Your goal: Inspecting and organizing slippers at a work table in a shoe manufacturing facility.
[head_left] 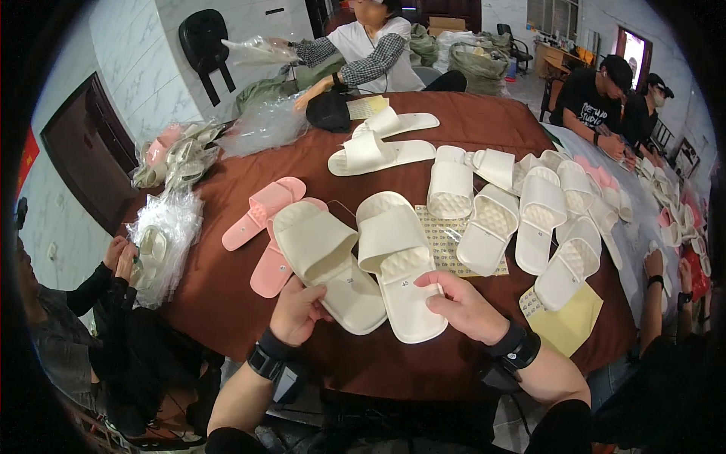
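My left hand [298, 312] grips a cream slide slipper [354, 304] by the edge of its heel half, thumb on the footbed. Beside it, my right hand [467, 309] holds a second cream slipper [412, 319], its thumb pressed near a small sticker on the insole. Both slippers point away from me, soles down, side by side. Two pink slippers [266, 210] lie just left of them, one partly covered by the left cream slipper. A sheet of small stickers [446, 240] shows partly from under the slippers at the right.
More cream slippers [541, 219] crowd the right of the brown-covered table [227, 321], with yellow backing paper [569, 321] near them. Another cream pair [382, 155] lies at the far middle. Bagged slippers [155, 250] are at the left. Co-workers sit around; one across handles clear bags [261, 51].
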Action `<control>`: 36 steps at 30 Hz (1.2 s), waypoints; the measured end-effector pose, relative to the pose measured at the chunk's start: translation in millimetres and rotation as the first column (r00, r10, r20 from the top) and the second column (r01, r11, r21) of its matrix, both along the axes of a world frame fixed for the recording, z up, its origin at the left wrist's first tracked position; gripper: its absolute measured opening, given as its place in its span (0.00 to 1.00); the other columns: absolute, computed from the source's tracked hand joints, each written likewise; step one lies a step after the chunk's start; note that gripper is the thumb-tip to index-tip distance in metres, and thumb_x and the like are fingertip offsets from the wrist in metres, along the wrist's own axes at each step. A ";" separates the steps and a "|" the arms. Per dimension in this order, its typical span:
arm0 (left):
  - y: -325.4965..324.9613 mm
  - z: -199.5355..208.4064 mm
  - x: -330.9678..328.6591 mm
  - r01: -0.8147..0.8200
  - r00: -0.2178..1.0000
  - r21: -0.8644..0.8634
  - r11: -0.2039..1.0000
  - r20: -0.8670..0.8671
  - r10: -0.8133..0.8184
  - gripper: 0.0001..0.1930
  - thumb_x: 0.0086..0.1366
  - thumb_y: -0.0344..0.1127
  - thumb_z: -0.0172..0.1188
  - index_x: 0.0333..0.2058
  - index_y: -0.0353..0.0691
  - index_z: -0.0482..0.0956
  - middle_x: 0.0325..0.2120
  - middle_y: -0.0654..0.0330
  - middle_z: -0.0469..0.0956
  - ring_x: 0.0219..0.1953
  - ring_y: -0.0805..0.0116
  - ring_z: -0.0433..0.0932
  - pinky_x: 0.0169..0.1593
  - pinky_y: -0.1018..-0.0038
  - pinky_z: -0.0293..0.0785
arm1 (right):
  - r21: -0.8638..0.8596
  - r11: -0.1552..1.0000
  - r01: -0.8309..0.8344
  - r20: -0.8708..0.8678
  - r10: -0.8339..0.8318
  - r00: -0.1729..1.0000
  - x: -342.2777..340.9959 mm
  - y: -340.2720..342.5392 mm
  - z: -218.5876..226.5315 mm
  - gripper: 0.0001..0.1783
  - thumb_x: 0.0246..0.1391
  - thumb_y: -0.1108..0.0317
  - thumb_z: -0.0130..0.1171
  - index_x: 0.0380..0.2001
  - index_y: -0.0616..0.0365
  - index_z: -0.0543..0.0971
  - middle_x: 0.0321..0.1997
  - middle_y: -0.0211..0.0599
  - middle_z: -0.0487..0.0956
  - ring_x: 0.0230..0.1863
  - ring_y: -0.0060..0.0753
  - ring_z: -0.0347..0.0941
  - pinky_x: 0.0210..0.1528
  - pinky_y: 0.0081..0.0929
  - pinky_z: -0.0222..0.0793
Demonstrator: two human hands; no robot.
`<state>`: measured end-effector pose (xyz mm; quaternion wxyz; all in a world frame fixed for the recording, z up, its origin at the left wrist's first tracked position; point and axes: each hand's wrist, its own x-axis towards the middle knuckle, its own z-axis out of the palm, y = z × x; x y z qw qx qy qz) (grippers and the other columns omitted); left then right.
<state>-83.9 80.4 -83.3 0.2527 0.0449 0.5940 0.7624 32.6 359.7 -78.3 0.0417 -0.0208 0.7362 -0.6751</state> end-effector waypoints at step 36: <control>-59.8 -16.4 84.4 -0.428 0.600 -0.533 0.730 -0.771 -0.212 0.32 0.50 0.24 0.69 0.56 0.34 0.69 0.43 0.53 0.73 0.42 0.61 0.74 0.46 0.68 0.73 | 0.576 0.753 -0.316 -0.201 0.506 0.839 -3.6 -61.6 49.1 0.10 0.56 0.68 0.55 0.39 0.62 0.77 0.36 0.49 0.77 0.41 0.53 0.75 0.46 0.43 0.70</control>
